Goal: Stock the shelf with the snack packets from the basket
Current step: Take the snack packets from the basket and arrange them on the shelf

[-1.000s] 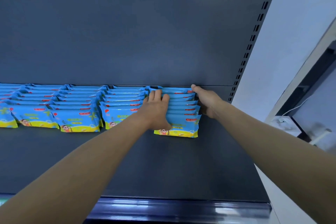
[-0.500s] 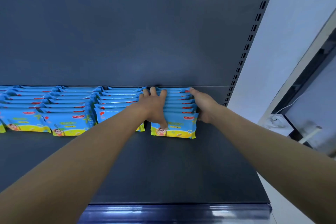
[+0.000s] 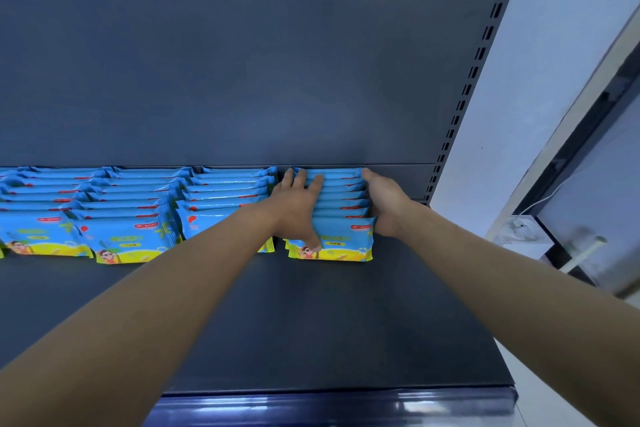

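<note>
On the dark shelf (image 3: 346,322), blue and yellow snack packets stand on edge in rows that run from front to back, each row reaching the back panel (image 3: 242,62). Both hands are on the end row (image 3: 341,199), the rightmost one. The left hand (image 3: 298,208) lies over this row's left part, with its fingers spread across the packet tops towards the back. Its thumb reaches down onto the face of the front packet (image 3: 343,241), so the row is held between thumb and fingers in a wide span. The right hand (image 3: 386,204) lies flat against the row's right side with straight fingers pointing at the back panel. It presses the packets and is not wrapped round them. The end row stands just beside the next row (image 3: 225,198), with a narrow gap between them where the left hand's wrist crosses. Two more rows (image 3: 128,211) follow to the left, and the farthest is cut off by the edge of the view. Right of the end row is a bare strip of shelf, up to the slotted upright (image 3: 464,90). The shelf's glossy front rail (image 3: 329,406) is at the bottom of the view. Beyond the upright are a pale wall (image 3: 554,45) and a small white box (image 3: 519,230) with a cord.
</note>
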{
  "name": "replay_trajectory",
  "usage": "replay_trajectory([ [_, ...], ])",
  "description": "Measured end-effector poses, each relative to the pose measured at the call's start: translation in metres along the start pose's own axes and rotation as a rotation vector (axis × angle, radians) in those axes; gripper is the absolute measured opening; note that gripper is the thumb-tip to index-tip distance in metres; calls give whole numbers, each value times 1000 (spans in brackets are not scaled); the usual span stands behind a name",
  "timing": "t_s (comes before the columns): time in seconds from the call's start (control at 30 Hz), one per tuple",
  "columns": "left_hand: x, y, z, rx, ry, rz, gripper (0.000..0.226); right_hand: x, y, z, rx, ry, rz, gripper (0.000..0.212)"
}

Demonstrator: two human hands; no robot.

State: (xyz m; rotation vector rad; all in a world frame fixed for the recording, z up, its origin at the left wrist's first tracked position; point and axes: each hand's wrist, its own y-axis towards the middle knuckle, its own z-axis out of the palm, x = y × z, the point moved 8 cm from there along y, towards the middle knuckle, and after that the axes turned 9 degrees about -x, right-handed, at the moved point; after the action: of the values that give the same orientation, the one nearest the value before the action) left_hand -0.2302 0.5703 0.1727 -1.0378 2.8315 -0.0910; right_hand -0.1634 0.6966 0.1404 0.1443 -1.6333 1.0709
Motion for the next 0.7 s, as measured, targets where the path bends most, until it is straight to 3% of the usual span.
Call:
replay_trajectory([
  [0.17, 2, -5, 0, -16, 88, 11, 129, 5, 1, -3, -7, 91, 11, 51],
  [0.37, 2, -9, 2, -9, 16, 2, 118, 3, -7, 4, 10, 52, 1, 42],
  [0.6, 5, -16, -7, -59, 191, -1, 126, 8, -9, -5, -9, -41, -36, 35],
  [0.7, 10, -22, -9, -64, 214, 5, 114, 2, -11, -8, 5, -114, 32, 37],
])
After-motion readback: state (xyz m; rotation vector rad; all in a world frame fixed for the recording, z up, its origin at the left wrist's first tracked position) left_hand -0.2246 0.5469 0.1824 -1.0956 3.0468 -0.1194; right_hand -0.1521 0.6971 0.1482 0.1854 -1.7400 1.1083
